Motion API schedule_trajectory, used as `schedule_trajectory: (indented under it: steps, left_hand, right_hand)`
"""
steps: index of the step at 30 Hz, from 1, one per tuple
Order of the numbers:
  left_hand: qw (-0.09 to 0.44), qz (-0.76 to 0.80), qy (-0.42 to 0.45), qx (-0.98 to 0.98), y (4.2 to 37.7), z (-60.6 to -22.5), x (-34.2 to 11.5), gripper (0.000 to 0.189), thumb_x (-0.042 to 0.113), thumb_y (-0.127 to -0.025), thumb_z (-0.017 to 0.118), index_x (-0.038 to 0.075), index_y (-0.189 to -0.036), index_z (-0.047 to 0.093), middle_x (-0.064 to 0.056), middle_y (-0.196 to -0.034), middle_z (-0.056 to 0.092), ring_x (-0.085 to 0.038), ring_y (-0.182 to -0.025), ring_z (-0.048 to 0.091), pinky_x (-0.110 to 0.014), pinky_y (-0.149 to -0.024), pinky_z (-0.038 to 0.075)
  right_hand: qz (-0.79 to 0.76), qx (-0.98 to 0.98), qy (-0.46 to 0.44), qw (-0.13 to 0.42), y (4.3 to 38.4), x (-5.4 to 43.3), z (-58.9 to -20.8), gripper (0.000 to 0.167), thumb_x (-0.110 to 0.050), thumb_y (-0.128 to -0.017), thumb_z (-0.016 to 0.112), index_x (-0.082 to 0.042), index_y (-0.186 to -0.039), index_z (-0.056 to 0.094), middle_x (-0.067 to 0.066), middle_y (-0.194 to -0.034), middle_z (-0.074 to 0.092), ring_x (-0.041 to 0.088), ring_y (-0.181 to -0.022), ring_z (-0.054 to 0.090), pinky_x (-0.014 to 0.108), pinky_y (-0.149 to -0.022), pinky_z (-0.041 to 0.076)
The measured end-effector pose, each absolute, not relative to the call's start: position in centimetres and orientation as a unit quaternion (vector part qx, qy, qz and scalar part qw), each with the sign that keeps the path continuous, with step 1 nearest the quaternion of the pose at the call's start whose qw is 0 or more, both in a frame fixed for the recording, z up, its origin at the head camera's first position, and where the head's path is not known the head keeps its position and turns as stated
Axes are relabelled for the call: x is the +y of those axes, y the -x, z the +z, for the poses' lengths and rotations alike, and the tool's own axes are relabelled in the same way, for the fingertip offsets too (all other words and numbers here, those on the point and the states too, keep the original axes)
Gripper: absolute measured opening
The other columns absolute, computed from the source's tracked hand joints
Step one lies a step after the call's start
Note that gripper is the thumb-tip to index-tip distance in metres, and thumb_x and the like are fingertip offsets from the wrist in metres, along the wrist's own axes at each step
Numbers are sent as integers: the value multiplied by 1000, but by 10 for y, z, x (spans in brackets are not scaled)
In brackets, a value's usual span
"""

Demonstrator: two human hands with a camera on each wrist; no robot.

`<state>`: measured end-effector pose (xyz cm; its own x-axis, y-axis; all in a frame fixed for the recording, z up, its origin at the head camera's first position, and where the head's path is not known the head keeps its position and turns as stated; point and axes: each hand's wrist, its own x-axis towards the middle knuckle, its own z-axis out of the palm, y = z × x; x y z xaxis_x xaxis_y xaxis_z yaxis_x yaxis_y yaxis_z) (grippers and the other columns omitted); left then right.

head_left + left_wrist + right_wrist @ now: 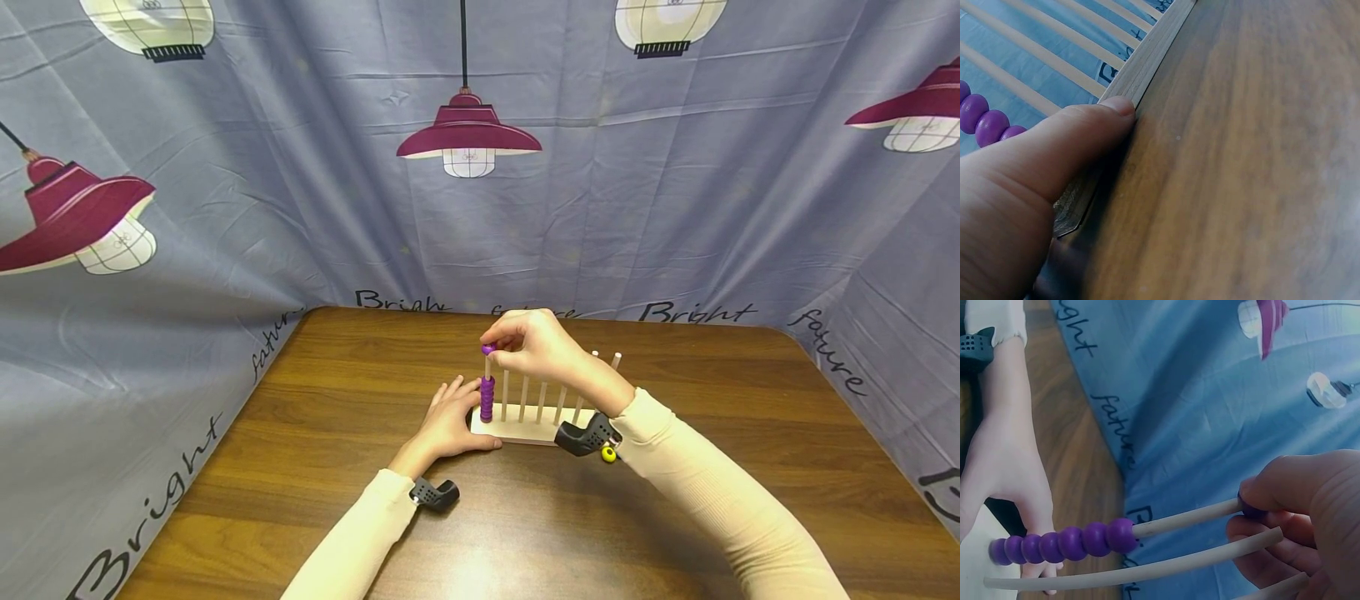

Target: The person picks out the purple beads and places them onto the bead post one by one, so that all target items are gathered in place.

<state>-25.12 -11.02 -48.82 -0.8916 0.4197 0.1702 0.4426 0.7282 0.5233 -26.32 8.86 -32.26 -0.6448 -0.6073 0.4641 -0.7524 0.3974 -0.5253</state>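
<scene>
A wooden counting rack (pixel 517 431) has a pale base with a row of upright pegs. Purple beads (pixel 1072 543) are stacked on its leftmost peg. My right hand (pixel 536 343) pinches a purple bead (pixel 489 348) between thumb and fingertips at the top of that peg. In the right wrist view the fingers mostly cover this bead (pixel 1250 509). My left hand (pixel 448 421) lies at the left end of the base, its fingers straight and spread. Its thumb (pixel 1094 125) presses along the base's front edge in the left wrist view.
A yellow bead (pixel 608 454) lies on the brown wooden table (pixel 360 358) in front of the rack, beside my right wrist camera (pixel 581 436). The other pegs (pixel 542 400) carry no visible beads. Behind the table hangs a blue-grey printed curtain (pixel 337 208).
</scene>
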Motion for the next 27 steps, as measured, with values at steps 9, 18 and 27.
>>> schedule_trajectory:
  steps: [9, 18, 27]
  left_hand:
    - [15, -286, 231, -930, 251, -487, -110, 76, 51, -70, 86, 17, -134, 65, -9, -159, 48, -44, -154, 28, -63, -127, 14]
    - [19, -282, 232, -931, 252, -489, -110, 75, 52, -69, 86, 18, -133, 65, -9, -159, 48, -44, -154, 28, -63, -127, 14]
    - [17, -289, 232, -929, 253, -489, -111, 76, 51, -70, 86, 18, -134, 65, -9, -159, 48, -45, -154, 28, -63, -127, 14]
  right_hand:
    - [349, -831, -419, 111, 264, 89, -324, 16, 4, -80, 74, 1, -95, 79, 11, -91, 77, 20, -78, 74, 21, -69, 62]
    - [345, -833, -417, 113, 263, 89, -324, 17, 4, -79, 74, 0, -95, 79, 10, -91, 77, 18, -76, 73, 20, -69, 61]
    - [351, -833, -411, 112, 263, 89, -325, 16, 4, -80, 74, -1, -95, 78, 10, -90, 76, 18, -75, 73, 20, -67, 61]
